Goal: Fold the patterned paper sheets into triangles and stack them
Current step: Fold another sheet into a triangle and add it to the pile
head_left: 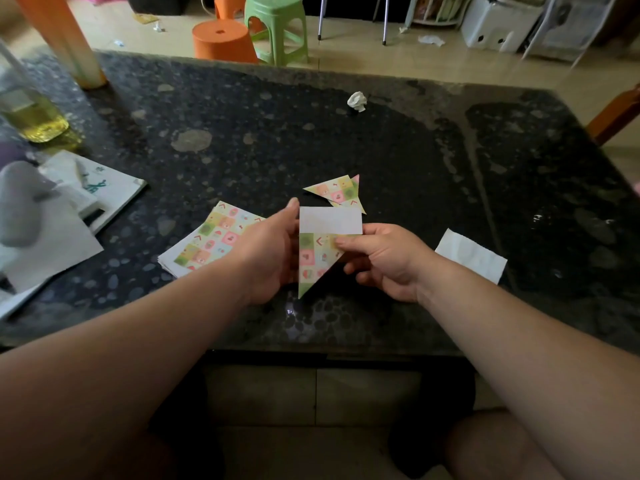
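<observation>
Patterned sheet [313, 258] over dark speckled table [381, 150]; green stool [277, 26] beyond.

The left hand [273, 251] and the right hand [384, 261] are bare, with short, rounded fingers and light creases at the wrists. The left forearm [138, 341] and the right forearm [519, 323] are broad, smooth and unsleeved along all their visible length. Below the near edge of the worktop [381, 150] a bare knee [498, 448] shows at the right; what is worn there cannot be made out.
</observation>
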The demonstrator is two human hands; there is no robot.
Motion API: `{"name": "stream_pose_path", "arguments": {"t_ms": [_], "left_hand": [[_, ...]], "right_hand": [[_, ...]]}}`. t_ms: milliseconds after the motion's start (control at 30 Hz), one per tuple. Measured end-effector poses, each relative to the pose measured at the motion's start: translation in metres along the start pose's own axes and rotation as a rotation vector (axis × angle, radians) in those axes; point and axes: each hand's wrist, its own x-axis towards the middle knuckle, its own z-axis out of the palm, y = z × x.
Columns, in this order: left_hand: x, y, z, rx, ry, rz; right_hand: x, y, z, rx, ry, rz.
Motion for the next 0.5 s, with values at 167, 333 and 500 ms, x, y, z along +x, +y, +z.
{"name": "stream_pose_path", "arguments": {"t_ms": [167, 333, 500], "left_hand": [[-0.0038, -0.0018, 0.0013, 0.098, 0.018, 0.074], [-0.0074, -0.0011, 0.0035, 0.095, 0.005, 0.072], [-0.0082, -0.003, 0.0022, 0.155, 0.01, 0.033]], "right_hand": [[0.0008, 0.0009, 0.0009, 0.022, 0.04, 0.012], [-0.0006, 0.0007, -0.0001, 0.082, 0.082, -0.004], [-0.0005, 0.0004, 0.0015, 0.083, 0.127, -0.035]]}}
